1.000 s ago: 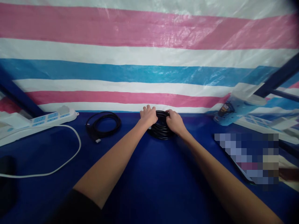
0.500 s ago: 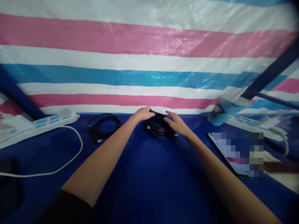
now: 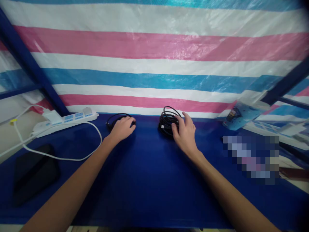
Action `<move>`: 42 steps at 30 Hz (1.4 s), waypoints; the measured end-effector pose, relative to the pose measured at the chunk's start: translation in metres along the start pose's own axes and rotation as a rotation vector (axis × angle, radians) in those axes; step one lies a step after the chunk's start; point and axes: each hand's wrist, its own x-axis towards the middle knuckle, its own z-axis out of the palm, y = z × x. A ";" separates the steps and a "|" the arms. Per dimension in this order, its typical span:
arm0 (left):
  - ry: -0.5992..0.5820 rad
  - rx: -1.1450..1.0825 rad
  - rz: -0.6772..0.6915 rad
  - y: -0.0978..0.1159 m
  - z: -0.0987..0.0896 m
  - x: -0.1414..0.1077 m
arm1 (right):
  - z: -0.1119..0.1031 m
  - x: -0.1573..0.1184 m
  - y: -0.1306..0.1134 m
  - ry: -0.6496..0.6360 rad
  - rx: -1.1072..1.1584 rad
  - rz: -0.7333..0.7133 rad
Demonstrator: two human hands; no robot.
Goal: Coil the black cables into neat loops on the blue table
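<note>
Two coils of black cable lie near the back of the blue table. My left hand point(image 3: 123, 127) is over the smaller coiled cable point(image 3: 110, 124) on the left, its fingers curled down on the right side and hiding much of it. At the larger coiled cable point(image 3: 165, 129), my right hand point(image 3: 185, 131) has its thumb and fingers around the right side, with one finger held apart. Some loops of this coil stand up loosely above the rest. A pale connector point(image 3: 163, 126) shows on its front left.
At the left, a white power strip point(image 3: 79, 116) carries a plug and a looping white cable point(image 3: 100, 137), with a dark flat object point(image 3: 36, 172) in front. To the right stand a blue patterned cup point(image 3: 243, 114), another power strip point(image 3: 260, 128) and a blurred-out item point(image 3: 253, 158). Striped sheeting point(image 3: 145, 77) hangs behind.
My left hand has gone from the larger coil to the smaller one on the left. My right hand stays at the larger coil, whose upper loops now stick up. The view has shifted left.
</note>
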 end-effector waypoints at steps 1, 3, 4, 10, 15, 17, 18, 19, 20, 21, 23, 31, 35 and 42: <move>0.012 0.064 -0.034 -0.011 0.000 -0.008 | 0.001 -0.006 -0.009 -0.003 0.009 -0.052; 0.023 0.164 -0.061 -0.025 0.002 -0.021 | 0.004 -0.017 -0.026 -0.037 0.038 -0.162; 0.024 0.205 -0.057 -0.029 0.004 -0.025 | 0.006 -0.022 -0.033 -0.066 0.056 -0.220; -0.045 0.310 0.058 -0.005 0.013 -0.037 | 0.013 -0.039 -0.048 -0.283 0.218 -0.431; -0.161 0.197 0.258 0.052 0.009 -0.066 | 0.010 -0.035 -0.047 -0.467 0.461 -0.433; -0.173 0.142 0.309 0.073 -0.002 -0.072 | 0.008 -0.034 -0.049 -0.561 0.591 -0.394; -0.169 0.116 0.321 0.080 -0.010 -0.072 | 0.006 -0.034 -0.050 -0.594 0.660 -0.347; -0.162 0.094 0.325 0.085 -0.018 -0.070 | 0.005 -0.034 -0.051 -0.613 0.732 -0.282; -0.150 0.071 0.317 0.087 -0.027 -0.066 | 0.004 -0.034 -0.052 -0.621 0.808 -0.203; -0.133 0.050 0.305 0.087 -0.034 -0.061 | 0.002 -0.034 -0.054 -0.617 0.887 -0.117; -0.075 -0.085 0.283 0.080 -0.043 -0.052 | 0.001 -0.034 -0.056 -0.589 1.048 0.060; -0.346 -0.827 -0.034 0.039 -0.014 -0.051 | 0.000 -0.029 -0.060 -0.572 1.423 0.486; -0.396 -0.964 -0.068 0.023 -0.009 -0.041 | -0.005 -0.028 -0.064 -0.591 1.502 0.571; -0.349 -1.227 -0.213 0.008 -0.003 -0.029 | -0.004 -0.035 -0.071 -0.623 1.546 0.632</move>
